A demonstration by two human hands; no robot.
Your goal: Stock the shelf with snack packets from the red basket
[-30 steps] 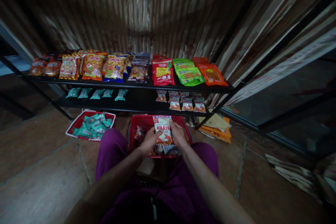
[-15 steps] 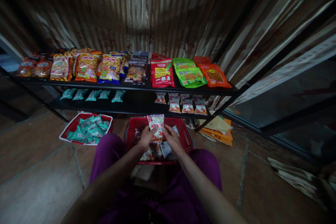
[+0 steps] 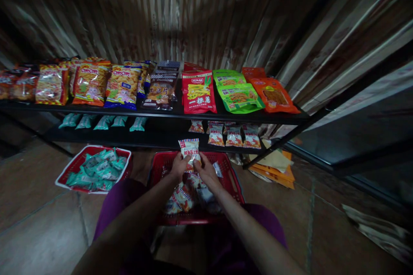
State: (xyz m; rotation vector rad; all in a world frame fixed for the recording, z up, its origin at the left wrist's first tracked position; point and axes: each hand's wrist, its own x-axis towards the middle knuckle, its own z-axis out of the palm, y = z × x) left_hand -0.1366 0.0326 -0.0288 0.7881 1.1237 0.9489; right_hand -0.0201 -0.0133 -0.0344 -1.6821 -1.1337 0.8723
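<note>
Between my two hands is a small white snack packet [image 3: 190,151] with red lettering and a striped top edge, held upright. My left hand [image 3: 179,166] grips its left side and my right hand [image 3: 205,168] its right side, thumbs on the front. Beneath them, a red plastic basket [image 3: 237,184] holds several similar packets [image 3: 182,200], partly hidden by my arms. On the lower shelf [image 3: 164,133] just beyond, several matching packets [image 3: 234,136] stand in a group to the right.
Small teal packets [image 3: 103,122] lie in a row on the lower shelf's left. More fill a red basket with a white rim [image 3: 60,180] on the floor. Assorted snack bags [image 3: 198,92] line the upper shelf. Orange and tan papers [image 3: 274,167] lie by the right shelf leg.
My view has moved closer to the shelf. The packet stays in both hands, now slightly nearer the lower shelf's front edge.
</note>
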